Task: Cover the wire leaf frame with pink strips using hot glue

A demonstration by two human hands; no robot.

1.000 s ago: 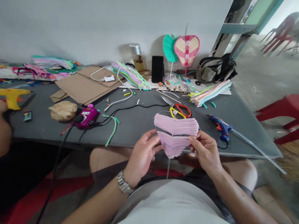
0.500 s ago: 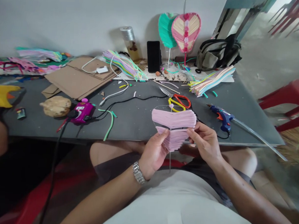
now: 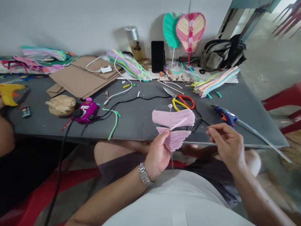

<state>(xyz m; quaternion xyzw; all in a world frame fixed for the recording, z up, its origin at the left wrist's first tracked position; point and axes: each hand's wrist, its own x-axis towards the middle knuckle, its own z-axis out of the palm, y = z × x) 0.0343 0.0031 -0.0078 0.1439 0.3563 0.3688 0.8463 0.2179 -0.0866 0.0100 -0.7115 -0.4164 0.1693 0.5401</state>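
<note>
My left hand (image 3: 159, 153) grips a pink heart-shaped fan of straws (image 3: 173, 127) on a thin stick, held just above the table's near edge. One loose pink straw lies slanted across its middle. My right hand (image 3: 226, 142) hovers to the right of the fan, apart from it, fingers loosely curled with thumb and forefinger near each other and nothing visible in them. Just beyond the fan lie scissors (image 3: 181, 101) with red and yellow handles. A blue glue gun (image 3: 225, 115) rests right by my right hand.
The grey table (image 3: 140, 122) carries a purple glue gun (image 3: 87, 110) with a black cord, cardboard sheets (image 3: 85, 77), bundles of coloured straws (image 3: 215, 83), a black phone (image 3: 157, 56), finished fans (image 3: 190, 30) and a bag (image 3: 223, 56). Another person's arm (image 3: 1, 131) with a yellow glue gun (image 3: 8, 93) is at left. Red chairs (image 3: 289, 101) stand right.
My right hand has let go of the fan's right edge and moved off to the right. The left hand has shifted its grip up the fan's lower left side.
</note>
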